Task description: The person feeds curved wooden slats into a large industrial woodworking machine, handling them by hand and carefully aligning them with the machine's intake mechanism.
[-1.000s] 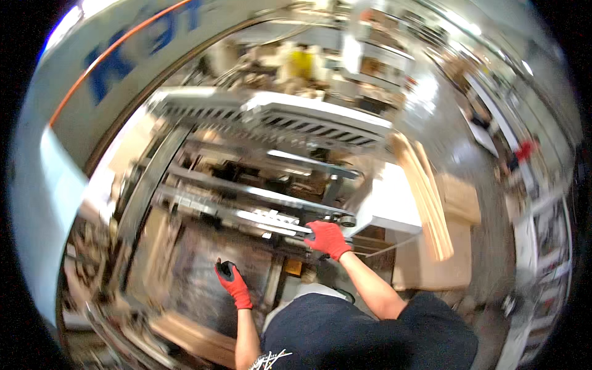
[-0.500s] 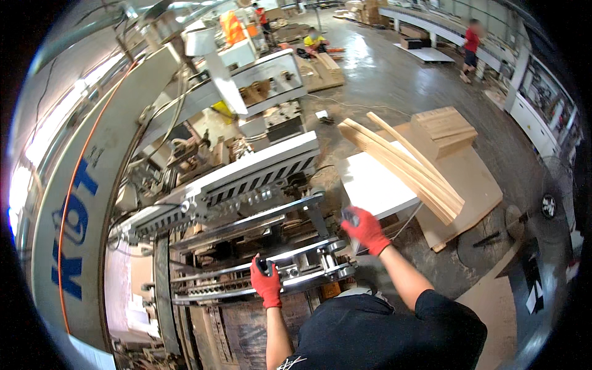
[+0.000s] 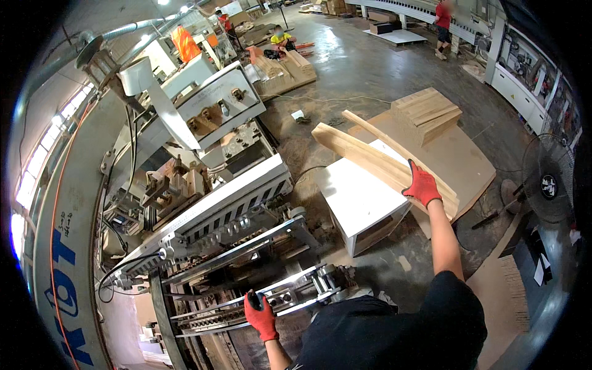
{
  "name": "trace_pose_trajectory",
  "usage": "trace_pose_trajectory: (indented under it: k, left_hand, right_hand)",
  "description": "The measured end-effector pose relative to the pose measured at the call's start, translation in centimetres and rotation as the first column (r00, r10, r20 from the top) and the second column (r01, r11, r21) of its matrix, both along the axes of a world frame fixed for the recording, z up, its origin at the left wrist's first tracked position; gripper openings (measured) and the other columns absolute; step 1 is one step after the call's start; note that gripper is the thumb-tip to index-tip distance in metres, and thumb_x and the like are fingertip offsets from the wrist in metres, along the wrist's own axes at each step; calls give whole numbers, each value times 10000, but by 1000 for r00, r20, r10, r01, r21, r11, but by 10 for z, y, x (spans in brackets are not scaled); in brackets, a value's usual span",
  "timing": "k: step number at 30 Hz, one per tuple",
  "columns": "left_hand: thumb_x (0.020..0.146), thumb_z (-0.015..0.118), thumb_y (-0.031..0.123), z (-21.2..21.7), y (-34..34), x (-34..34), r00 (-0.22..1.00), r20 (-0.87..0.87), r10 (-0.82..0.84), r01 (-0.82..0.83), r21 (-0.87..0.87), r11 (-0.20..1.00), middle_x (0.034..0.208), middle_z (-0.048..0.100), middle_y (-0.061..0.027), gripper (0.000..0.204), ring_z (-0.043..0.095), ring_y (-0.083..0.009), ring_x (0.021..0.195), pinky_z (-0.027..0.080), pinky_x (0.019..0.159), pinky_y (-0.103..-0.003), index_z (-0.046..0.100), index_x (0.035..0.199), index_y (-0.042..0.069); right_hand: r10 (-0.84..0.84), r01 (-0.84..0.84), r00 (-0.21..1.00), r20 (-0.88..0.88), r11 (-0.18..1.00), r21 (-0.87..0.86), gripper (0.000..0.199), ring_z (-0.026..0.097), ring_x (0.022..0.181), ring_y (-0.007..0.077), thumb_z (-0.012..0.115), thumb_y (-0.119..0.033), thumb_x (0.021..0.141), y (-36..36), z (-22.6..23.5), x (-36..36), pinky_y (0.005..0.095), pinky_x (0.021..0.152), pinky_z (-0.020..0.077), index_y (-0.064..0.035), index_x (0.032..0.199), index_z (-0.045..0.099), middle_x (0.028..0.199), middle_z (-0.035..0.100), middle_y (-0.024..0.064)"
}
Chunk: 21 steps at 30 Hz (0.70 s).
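Observation:
My left hand [image 3: 261, 317], in a red glove with a dark palm side, rests by the metal chain rail [image 3: 225, 317] of the machine. Its thumb and fingers are apart, and nothing shows between them. My right hand [image 3: 424, 186], gloved the same way, reaches over the long pale wooden strips [image 3: 364, 157] with its fingers spread. It appears to touch them near their close end; its fingertips are partly hidden. The strips lie side by side across a white table [image 3: 354, 191], reaching past its right edge. One thinner strip [image 3: 373, 129] lies at an angle along their far side.
A stack of wooden blocks [image 3: 427, 114] sits on a brown board [image 3: 475, 163] beyond the strips. A floor fan [image 3: 549, 185] stands at right. The machine's striped white beam [image 3: 228, 213] runs along the left. Farther off, a person in yellow [image 3: 282, 40] and one in red [image 3: 443, 28] are visible.
My right hand has moved right, from above the near side of the white table to the wooden strips. My left hand stays by the rail. The view has shifted.

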State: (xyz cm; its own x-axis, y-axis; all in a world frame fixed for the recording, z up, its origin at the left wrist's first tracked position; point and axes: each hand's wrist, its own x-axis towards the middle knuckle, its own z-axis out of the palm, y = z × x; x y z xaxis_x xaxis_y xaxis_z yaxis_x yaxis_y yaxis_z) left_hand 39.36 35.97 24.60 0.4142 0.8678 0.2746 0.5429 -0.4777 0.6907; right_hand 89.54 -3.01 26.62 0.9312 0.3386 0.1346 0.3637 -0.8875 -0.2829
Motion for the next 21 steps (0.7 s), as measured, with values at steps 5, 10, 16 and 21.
trace_pose_trajectory:
  k: [5,10,16,21]
  left_hand:
    - [801,751,131,-10,2,-9,996,-80,27,-23,50,998,1237,645,-156,495,604,-329,1154,453,1002,-389,595,1260,27]
    - [817,722,91,11,-6,8,996,-84,-7,6,-13,1000,1217,649,-170,460,619,-318,1135,464,991,-376,598,1252,8]
    - [822,722,114,2,-5,7,998,-61,-16,13,-48,999,1201,657,-176,467,628,-322,1122,474,974,-382,596,1259,8]
    - [805,747,165,-3,-10,5,996,-85,-23,27,48,998,1182,662,-179,487,631,-348,1092,487,942,-397,606,1249,22]
  right_hand:
    - [25,-27,998,49,998,50,1035,624,1051,371,839,-387,616,12,-6,-10,435,898,507,-83,1481,357,1210,604,201]
    - [-113,124,992,-57,785,607,758,599,1097,367,730,-474,771,-2,-19,34,450,919,480,-61,1363,501,1189,612,177]
    - [-436,422,880,-190,900,-111,580,610,1115,341,703,-263,732,-38,-39,104,453,941,481,-111,1280,589,1198,632,173]
    - [-317,282,926,-205,942,-182,352,642,1089,303,686,-183,743,-42,-32,110,424,893,519,-101,1085,662,1146,672,147]
